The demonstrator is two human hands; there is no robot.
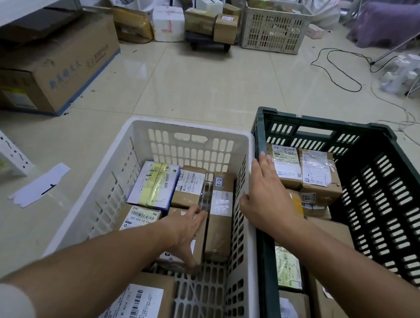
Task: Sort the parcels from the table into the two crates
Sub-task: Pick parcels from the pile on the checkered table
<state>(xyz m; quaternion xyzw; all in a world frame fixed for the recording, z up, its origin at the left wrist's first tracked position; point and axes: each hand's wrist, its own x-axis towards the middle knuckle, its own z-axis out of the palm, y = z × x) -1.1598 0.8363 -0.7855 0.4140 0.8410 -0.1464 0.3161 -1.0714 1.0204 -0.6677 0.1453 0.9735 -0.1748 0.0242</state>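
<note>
The glossy beige tiled floor (212, 81) carries a white slotted plastic crate (134, 176) under the left fingers (198, 214). A dark green slotted plastic crate (380, 202) touches it, right of the right fingers (264, 162). Left of both lie a white paper strip (37, 187) and a large brown cardboard carton (47, 66).

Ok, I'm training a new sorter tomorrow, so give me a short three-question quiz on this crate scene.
1. True or false: the left hand is inside the white crate.
2. The right hand rests on: A) the white crate's right rim, B) the floor, C) a cable.
3. Fill in: the crate on the right is dark ____.

Key: 1 true; 2 A; 3 green.
</note>
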